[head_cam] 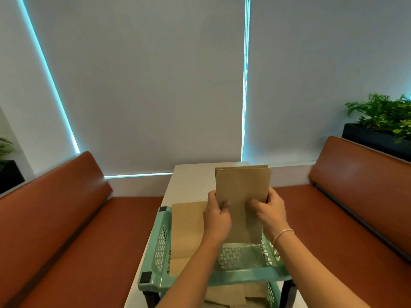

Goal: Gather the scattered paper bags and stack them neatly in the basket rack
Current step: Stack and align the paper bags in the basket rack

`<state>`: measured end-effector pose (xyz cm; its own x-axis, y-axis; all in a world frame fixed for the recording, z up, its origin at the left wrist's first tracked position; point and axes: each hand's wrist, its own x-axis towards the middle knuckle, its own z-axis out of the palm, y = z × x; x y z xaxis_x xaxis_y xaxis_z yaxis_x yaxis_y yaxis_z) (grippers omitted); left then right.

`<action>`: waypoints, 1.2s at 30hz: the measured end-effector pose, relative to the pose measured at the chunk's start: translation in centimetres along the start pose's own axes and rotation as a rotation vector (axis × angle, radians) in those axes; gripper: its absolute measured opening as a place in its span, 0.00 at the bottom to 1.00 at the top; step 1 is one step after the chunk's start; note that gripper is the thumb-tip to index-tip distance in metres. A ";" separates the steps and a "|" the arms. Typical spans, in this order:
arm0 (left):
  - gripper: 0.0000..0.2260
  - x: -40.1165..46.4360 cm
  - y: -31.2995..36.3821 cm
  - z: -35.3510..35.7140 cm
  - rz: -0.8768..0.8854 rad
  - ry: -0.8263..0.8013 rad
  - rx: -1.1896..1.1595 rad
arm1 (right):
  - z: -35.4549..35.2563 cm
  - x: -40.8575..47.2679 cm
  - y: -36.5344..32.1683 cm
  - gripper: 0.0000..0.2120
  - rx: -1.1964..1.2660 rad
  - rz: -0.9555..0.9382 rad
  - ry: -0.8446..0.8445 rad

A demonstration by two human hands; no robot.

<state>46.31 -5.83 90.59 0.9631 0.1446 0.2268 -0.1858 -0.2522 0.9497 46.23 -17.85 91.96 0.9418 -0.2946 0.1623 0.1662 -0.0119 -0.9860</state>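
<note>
Far left of the frame, a rust-coloured bench seat (55,218) runs down the side, nothing happening there. Moving in, lower centre-left, the mint basket rack (155,258) sits on the pale table (189,181), and one flat paper bag (186,230) already lies along the left side of its top tier. More brown paper shows in the lower tier, at the bottom edge of the frame.

Now the action, dead centre: the left hand (216,216) grips the left edge of an upright bag (243,187), fingers curled round it, and the right hand (270,212), bracelet on the wrist, pinches the right edge. Hands apart, both clamped on the same bag, held above the right side of the top tier.

The danger, as I judge it: the bag stands tall and thin, so lowered edge-first it could buckle against the mesh floor or catch the rim. Released early, it may slump crooked across the bag beside it and spoil the stack.

On the far right, another bench (355,196) and a planter (382,121).
</note>
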 end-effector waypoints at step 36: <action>0.55 -0.7 -4.7 -5.7 -0.685 -0.224 0.983 | -0.6 1.4 1.2 0.12 -0.221 0.160 -0.103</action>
<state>45.41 0.75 87.26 0.8342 0.3882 -0.3916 0.5070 -0.8193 0.2679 47.55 -18.81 90.96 0.9775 -0.2109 -0.0040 -0.0439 -0.1848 -0.9818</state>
